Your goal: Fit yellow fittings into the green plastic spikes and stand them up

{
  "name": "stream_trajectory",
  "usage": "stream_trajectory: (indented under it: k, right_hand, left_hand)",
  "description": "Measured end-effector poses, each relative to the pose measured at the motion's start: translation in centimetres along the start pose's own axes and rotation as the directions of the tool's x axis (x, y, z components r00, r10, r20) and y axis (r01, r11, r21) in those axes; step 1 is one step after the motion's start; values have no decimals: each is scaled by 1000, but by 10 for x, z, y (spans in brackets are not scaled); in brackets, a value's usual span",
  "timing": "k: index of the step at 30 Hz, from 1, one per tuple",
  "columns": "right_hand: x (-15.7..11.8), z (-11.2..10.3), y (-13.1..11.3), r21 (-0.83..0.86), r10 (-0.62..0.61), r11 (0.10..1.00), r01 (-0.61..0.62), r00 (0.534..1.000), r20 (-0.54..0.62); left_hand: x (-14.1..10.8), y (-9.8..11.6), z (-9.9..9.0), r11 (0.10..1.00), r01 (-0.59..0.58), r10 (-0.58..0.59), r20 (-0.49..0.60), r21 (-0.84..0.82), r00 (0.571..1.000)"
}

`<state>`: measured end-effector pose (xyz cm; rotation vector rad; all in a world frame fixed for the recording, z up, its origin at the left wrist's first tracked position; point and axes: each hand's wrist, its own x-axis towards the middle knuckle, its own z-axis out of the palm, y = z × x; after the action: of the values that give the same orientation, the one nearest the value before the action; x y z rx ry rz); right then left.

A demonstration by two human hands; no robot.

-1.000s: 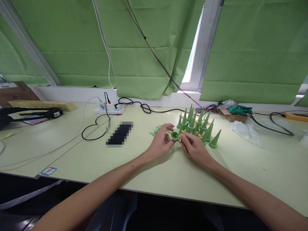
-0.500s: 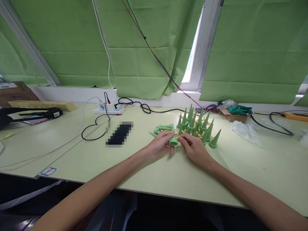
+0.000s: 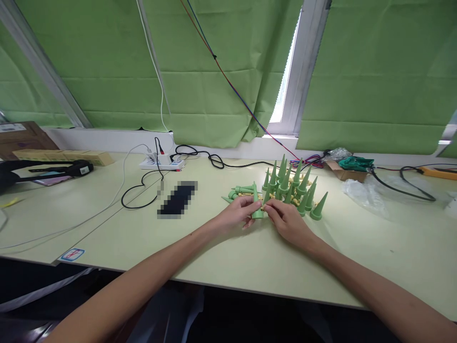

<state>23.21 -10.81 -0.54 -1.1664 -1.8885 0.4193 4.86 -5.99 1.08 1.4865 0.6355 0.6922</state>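
From my end, I see the standing cones (image 3: 284, 185) right of centre on the worktop (image 3: 214, 259), with the lying cones (image 3: 246, 189) just left of them. Farther left lies the masked item (image 3: 177, 200), the power strip (image 3: 171, 166) behind it. At far left, I have the row of boxes (image 3: 96, 157) behind the strap (image 3: 76, 168). Far right, the bundle (image 3: 357, 163) tops the carton (image 3: 349, 173), the plastic bag (image 3: 366, 197) before it.
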Motion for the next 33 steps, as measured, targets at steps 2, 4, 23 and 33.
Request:
stream_trajectory:
  k: [2,4,23,33]
  right_hand:
    - [0,0,1,4,2,1000,-2,1000,8]
    - [0,1,1,18,11,1000,-12,1000,18]
    - [0,4,6,117,100,987,-106,993,55]
    - [1,6,5,207,164,965,-162,986,10]
  left_hand:
    - [-1,1,0,997,-39,38,18,65,999]
    - [-2,3,-1,990,-69,64,41,120,997]
    - [-6,0,4,562,-384,451,118,733,885]
    - [-4,-4,5,604,-333,439,46,724,897]
